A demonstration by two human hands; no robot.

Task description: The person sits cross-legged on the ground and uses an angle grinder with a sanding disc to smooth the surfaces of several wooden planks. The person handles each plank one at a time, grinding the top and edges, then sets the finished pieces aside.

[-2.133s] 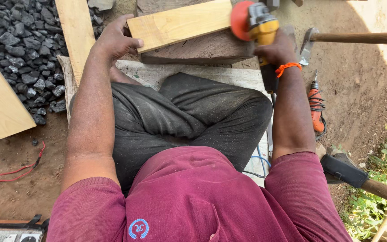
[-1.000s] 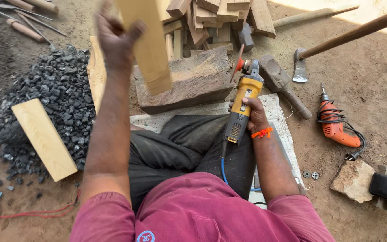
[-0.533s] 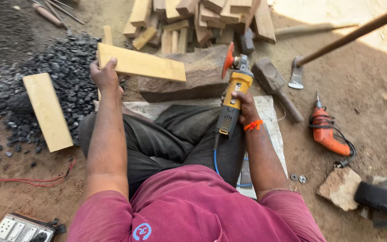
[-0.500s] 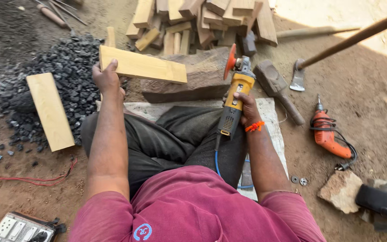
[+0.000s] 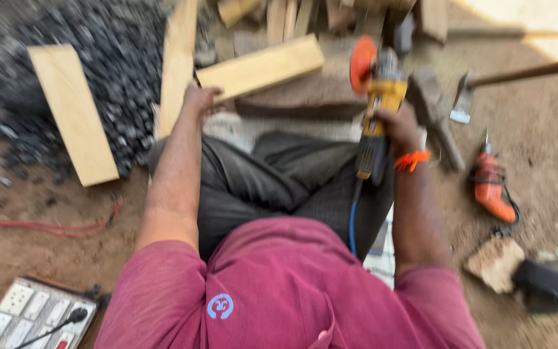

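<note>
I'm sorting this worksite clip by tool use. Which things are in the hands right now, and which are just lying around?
In hand:
- left hand holds the pale wooden plank on the big wood block
- right hand grips the yellow angle grinder with its orange disc

Lying about:
- orange drill
- axe
- second plank on the dark stone pile
- switchboard
- offcuts

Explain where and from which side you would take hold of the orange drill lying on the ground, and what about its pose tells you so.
Probably grip the orange drill round its thick body, coming from above. It lies flat on the dirt with its bit pointing away, toward the axe head, and its dark cord curls at the near end, so the body's top is bare. The picture is blurred, so any handle or trigger cannot be made out.
</note>
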